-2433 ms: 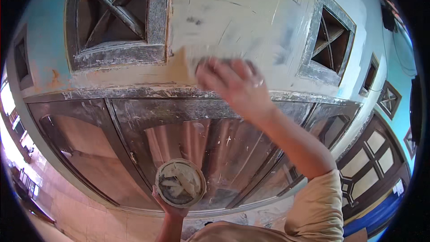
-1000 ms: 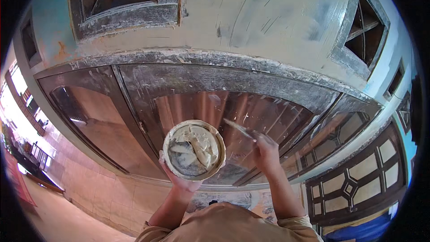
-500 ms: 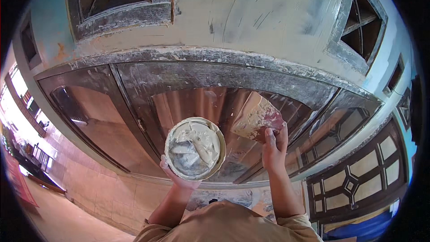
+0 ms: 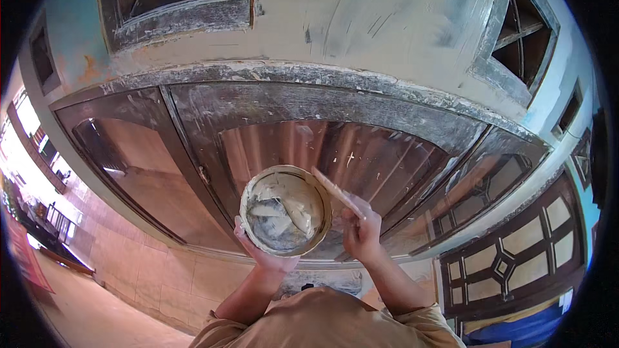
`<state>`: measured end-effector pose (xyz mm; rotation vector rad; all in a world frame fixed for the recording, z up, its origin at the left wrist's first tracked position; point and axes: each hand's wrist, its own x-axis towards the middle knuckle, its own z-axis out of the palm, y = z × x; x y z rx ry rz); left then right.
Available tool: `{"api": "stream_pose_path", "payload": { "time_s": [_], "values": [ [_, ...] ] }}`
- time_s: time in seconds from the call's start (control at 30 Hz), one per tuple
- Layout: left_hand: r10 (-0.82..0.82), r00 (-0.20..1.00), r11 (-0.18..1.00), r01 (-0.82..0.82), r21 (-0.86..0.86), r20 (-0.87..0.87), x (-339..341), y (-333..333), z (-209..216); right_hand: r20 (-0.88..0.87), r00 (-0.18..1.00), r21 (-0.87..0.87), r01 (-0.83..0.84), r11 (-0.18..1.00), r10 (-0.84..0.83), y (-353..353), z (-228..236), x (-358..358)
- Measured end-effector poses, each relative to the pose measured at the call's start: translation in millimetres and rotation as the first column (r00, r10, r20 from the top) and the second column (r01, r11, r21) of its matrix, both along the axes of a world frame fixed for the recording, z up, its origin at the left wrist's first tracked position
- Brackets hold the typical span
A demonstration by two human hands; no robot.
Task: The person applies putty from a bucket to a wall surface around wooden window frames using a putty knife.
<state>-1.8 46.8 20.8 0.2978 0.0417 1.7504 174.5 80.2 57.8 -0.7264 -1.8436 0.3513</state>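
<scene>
My left hand [image 4: 276,262] is wrapped around the underside and left side of a round bucket [image 4: 244,206], its open top facing me. Pale cream putty [image 4: 298,198] lies inside, smeared thick on the right half, with a greyer scraped patch at the lower left. In my right hand [image 4: 362,232] is a flat putty spreader [image 4: 332,188], pinched by one end and now seen almost edge-on. Its far end is at the upper right of the bucket's rim; whether it touches the rim I cannot tell.
Ahead stands a dark wooden door frame [image 4: 322,100] with scraped, whitish patches and reflective glass panes [image 4: 271,142]. Above it is a putty-coated wall [image 4: 361,19] with latticed vents [image 4: 519,35]. A dark panelled door [image 4: 509,261] is at right; tiled floor [image 4: 148,267] spreads to the left.
My right hand has moved left and down toward the bucket, turning the spreader from broad face to edge-on. The bucket has shifted slightly right and tilted a little.
</scene>
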Motion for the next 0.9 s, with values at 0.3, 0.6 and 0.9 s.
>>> {"api": "stream_pose_path", "payload": {
  "time_s": [0.3,0.6,0.9],
  "values": [
    [-0.101,0.99,0.994,0.104,-0.029,0.094,-6,4,0,0.424,0.901,0.121,0.04,0.992,-0.088,16,-25,21],
    [0.039,0.999,0.999,-0.039,-0.022,-0.001,-24,2,0,0.404,0.873,0.167,0.225,0.96,-0.274,18,-20,50],
    [0.289,0.925,0.952,-0.25,0.178,-0.247,-26,2,-2,-0.269,0.963,-0.459,-0.113,0.881,-0.016,-2,32,34]
  ]
}}
